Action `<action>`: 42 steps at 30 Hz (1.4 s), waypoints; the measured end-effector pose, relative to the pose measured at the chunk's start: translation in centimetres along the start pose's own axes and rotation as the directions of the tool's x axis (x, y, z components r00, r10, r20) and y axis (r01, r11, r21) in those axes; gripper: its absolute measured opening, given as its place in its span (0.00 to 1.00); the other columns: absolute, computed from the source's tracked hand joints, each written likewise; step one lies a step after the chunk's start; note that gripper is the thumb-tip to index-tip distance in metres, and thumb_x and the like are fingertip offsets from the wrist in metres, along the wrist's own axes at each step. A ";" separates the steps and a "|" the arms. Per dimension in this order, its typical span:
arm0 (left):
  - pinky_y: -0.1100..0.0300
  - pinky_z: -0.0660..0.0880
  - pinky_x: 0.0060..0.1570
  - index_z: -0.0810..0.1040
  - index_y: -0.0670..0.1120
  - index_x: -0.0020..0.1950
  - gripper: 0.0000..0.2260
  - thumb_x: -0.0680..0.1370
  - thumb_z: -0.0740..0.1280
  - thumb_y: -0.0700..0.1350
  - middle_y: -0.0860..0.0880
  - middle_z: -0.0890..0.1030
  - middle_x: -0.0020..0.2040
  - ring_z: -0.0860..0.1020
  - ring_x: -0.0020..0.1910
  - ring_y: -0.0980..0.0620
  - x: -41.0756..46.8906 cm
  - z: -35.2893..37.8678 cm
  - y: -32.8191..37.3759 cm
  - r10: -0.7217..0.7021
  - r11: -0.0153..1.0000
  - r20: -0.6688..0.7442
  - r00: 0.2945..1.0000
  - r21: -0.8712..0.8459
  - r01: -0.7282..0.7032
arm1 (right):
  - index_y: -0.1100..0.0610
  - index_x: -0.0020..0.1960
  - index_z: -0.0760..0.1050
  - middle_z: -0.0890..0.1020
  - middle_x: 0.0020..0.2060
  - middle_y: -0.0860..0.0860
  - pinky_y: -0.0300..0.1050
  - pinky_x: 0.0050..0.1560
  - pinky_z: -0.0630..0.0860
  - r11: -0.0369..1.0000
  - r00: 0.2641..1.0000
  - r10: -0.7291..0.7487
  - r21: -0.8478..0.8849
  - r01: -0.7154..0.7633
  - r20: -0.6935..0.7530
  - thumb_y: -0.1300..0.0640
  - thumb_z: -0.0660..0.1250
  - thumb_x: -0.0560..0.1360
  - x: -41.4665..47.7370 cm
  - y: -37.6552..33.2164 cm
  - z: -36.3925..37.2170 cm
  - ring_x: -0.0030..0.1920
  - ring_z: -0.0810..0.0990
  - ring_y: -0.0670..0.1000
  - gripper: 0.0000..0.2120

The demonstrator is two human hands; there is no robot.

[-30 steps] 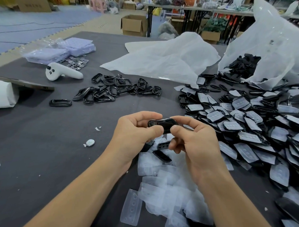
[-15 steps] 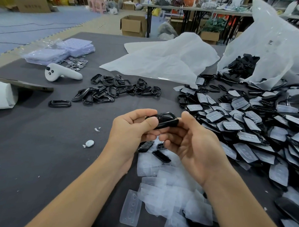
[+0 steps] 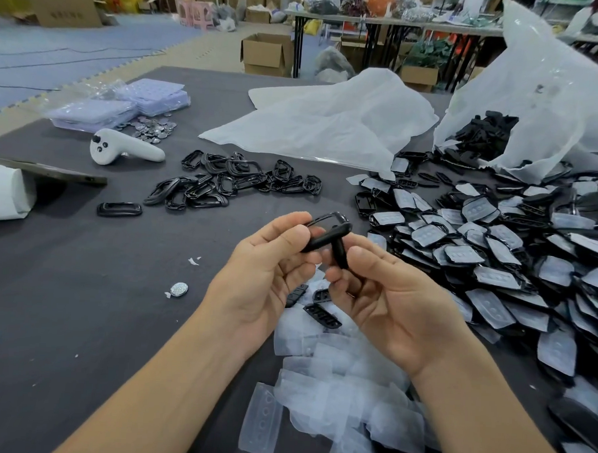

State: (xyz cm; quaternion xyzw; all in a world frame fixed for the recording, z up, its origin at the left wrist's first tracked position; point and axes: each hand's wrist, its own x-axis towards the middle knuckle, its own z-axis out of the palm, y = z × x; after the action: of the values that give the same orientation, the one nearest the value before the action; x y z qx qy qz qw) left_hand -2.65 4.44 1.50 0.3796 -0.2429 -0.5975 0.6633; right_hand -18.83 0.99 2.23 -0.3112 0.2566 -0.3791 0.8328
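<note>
The left hand [image 3: 262, 279] pinches a black plastic frame [image 3: 324, 238] above the tabletop [image 3: 82, 302]. The right hand [image 3: 393, 307] grips a black insert [image 3: 339, 254] that touches the frame.

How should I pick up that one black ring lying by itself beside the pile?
Come from above and pinch the lone black ring across its narrow width, one finger on each long side. It lies flat on the table, apart from the pile of rings, so nothing crowds it. Its open middle would probably let a fingertip hook the rim too.
</note>
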 end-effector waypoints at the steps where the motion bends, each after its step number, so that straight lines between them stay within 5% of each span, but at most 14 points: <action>1: 0.67 0.80 0.32 0.89 0.51 0.40 0.06 0.67 0.73 0.43 0.47 0.87 0.41 0.82 0.29 0.57 -0.1 0.2 -0.2 -0.006 1.000 0.002 1.000 0.007 0.006 | 0.58 0.48 0.87 0.86 0.42 0.57 0.38 0.39 0.81 0.998 0.999 -0.033 -0.062 0.033 0.003 0.64 0.72 0.67 0.0 0.1 0.1 0.36 0.84 0.49 0.10; 7: 0.64 0.77 0.33 0.86 0.48 0.48 0.08 0.71 0.79 0.41 0.46 0.85 0.38 0.78 0.30 0.54 -0.2 0.5 -1.0 0.157 0.942 -0.052 0.986 0.308 -0.134 | 0.54 0.45 0.88 0.88 0.38 0.52 0.32 0.39 0.77 0.826 0.927 -0.368 -0.483 0.290 -0.073 0.71 0.70 0.75 0.0 0.7 0.6 0.38 0.84 0.44 0.14; 11: 0.47 0.81 0.44 0.88 0.57 0.44 0.08 0.69 0.75 0.57 0.51 0.87 0.40 0.82 0.37 0.51 -0.5 0.2 -1.5 0.275 0.740 -0.077 0.958 0.654 -0.160 | 0.56 0.43 0.88 0.85 0.33 0.51 0.35 0.36 0.76 0.804 0.917 -0.382 -0.531 0.268 -0.116 0.72 0.70 0.75 0.2 0.8 0.6 0.34 0.79 0.45 0.14; 15: 0.52 0.83 0.48 0.88 0.60 0.49 0.08 0.72 0.73 0.53 0.55 0.88 0.42 0.86 0.43 0.56 -0.5 0.2 -1.5 0.290 0.721 -0.035 0.957 0.665 -0.194 | 0.57 0.42 0.86 0.85 0.32 0.56 0.39 0.31 0.76 0.758 0.882 -0.435 -0.604 0.248 -0.183 0.71 0.75 0.72 0.2 1.0 0.6 0.29 0.79 0.51 0.10; 20: 0.48 0.83 0.51 0.87 0.66 0.48 0.09 0.75 0.70 0.52 0.48 0.88 0.40 0.87 0.46 0.49 -0.7 0.6 -1.8 0.249 0.719 0.046 0.967 0.660 -0.217 | 0.52 0.38 0.84 0.85 0.30 0.54 0.37 0.27 0.74 0.697 0.819 -0.521 -0.673 0.246 -0.241 0.64 0.81 0.67 0.2 0.8 0.2 0.26 0.80 0.48 0.09; 23: 0.53 0.84 0.45 0.89 0.57 0.50 0.09 0.77 0.71 0.45 0.44 0.87 0.38 0.86 0.40 0.49 -0.7 0.6 -1.9 0.218 0.758 0.050 0.975 0.620 -0.202 | 0.47 0.39 0.85 0.86 0.31 0.51 0.40 0.32 0.76 0.621 0.797 -0.560 -0.751 0.223 -0.227 0.61 0.82 0.68 0.4 0.8 -0.1 0.29 0.81 0.46 0.10; 26: 0.60 0.83 0.39 0.88 0.63 0.47 0.15 0.75 0.70 0.42 0.46 0.87 0.35 0.84 0.34 0.53 -0.8 0.9 -1.9 0.189 0.778 0.074 0.979 0.598 -0.195 | 0.47 0.40 0.85 0.85 0.30 0.49 0.42 0.34 0.74 0.570 0.786 -0.580 -0.796 0.204 -0.214 0.57 0.81 0.69 0.4 1.0 -0.4 0.29 0.79 0.45 0.07; 30: 0.60 0.83 0.41 0.86 0.68 0.47 0.19 0.71 0.69 0.42 0.43 0.86 0.34 0.83 0.32 0.54 -0.9 1.1 -2.0 0.189 0.765 0.073 0.979 0.614 -0.193 | 0.50 0.40 0.84 0.85 0.31 0.50 0.44 0.36 0.76 0.612 0.774 -0.578 -0.765 0.200 -0.260 0.56 0.82 0.66 0.5 1.2 -0.4 0.32 0.82 0.48 0.07; 34: 0.53 0.82 0.45 0.88 0.59 0.52 0.17 0.71 0.70 0.41 0.37 0.84 0.35 0.81 0.35 0.50 -0.8 0.8 -2.0 0.158 0.808 0.068 0.985 0.565 -0.169 | 0.49 0.39 0.83 0.83 0.30 0.48 0.45 0.37 0.73 0.676 0.814 -0.507 -0.717 0.171 -0.283 0.58 0.81 0.68 0.8 1.0 -0.4 0.31 0.78 0.45 0.08; 42: 0.59 0.82 0.39 0.88 0.52 0.53 0.15 0.76 0.71 0.34 0.42 0.87 0.37 0.86 0.37 0.48 -1.1 1.0 -2.0 0.131 0.818 0.079 0.988 0.555 -0.153 | 0.55 0.35 0.80 0.78 0.27 0.48 0.34 0.29 0.69 0.781 0.866 -0.430 -0.585 0.216 -0.254 0.67 0.77 0.70 0.5 0.5 -0.4 0.27 0.72 0.43 0.11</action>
State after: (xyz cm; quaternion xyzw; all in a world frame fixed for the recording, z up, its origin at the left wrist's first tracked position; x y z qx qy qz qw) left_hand -4.78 5.27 0.65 0.5266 -0.4470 -0.4561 0.5611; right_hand -18.55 0.75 1.48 -0.4941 0.4478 -0.4831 0.5674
